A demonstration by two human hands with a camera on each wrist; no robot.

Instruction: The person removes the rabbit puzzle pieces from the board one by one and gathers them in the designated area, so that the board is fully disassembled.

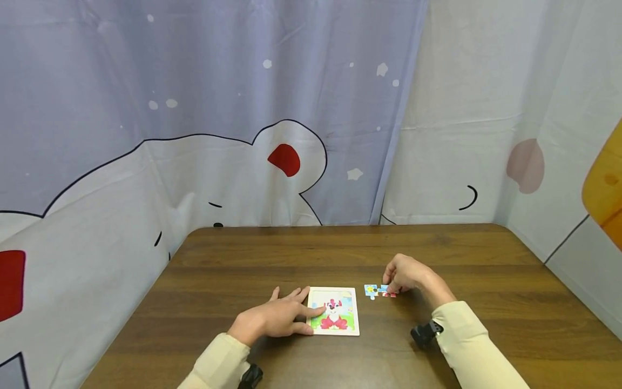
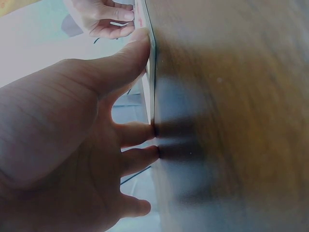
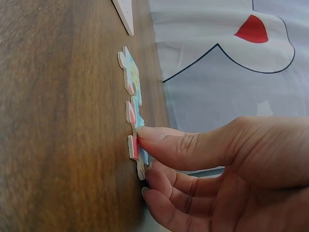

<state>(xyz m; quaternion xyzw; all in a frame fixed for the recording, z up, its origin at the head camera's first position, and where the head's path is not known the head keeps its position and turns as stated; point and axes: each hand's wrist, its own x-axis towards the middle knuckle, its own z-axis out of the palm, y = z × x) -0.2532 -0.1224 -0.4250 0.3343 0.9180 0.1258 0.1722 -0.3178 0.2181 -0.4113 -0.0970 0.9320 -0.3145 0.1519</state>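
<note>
A square white-framed jigsaw puzzle (image 1: 334,334) lies flat on the table, its picture showing a red-and-white cartoon animal. My left hand (image 1: 279,317) rests at its left side with fingers spread, the index finger reaching over the picture and the thumb at the near left corner. Right of the frame, my right hand (image 1: 410,274) pinches a blue-and-red puzzle piece (image 3: 133,145) low at the table, thumb on its face and fingers at its far edge. Beside that piece lies a light blue puzzle piece (image 3: 130,72) with a yellow pattern. Whether the two pieces touch, I cannot tell.
The brown wooden table (image 1: 233,248) spreads around the puzzle. Behind it hangs a printed curtain (image 1: 218,81) with cartoon figures, close to the far edge. Black wrist cameras are strapped at both cream sleeves (image 1: 466,329).
</note>
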